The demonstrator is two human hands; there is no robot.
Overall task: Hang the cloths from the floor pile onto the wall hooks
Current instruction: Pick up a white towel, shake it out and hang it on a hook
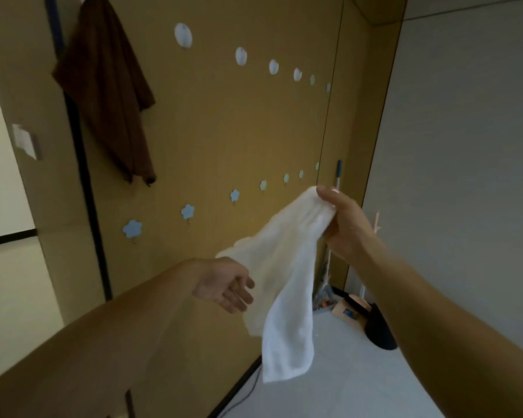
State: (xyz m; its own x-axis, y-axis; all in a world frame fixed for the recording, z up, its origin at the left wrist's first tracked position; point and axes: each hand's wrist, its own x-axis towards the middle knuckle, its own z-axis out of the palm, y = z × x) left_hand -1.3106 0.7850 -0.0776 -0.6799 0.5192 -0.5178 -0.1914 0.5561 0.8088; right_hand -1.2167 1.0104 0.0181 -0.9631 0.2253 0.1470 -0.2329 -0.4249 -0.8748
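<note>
We judged the job barely begun: one brown cloth [109, 95] hung at the top left corner of the wall panel [224, 131], while the round white hooks [183, 35] of the upper row and the blue flower hooks [132, 228] below were bare. Our right hand [344, 227] pinched a white cloth [287, 285] by its top, in the air before the panel's lower right. Our left hand [227, 285] lay open, palm up, just beside it. The floor pile was out of view, so we could not count what remained.

right hand [343, 226] pinching a white towel [284, 297] up by its top, left hand [227, 285] open just beside it. brown cloth [109, 95] already on the wall [224, 131].
</note>
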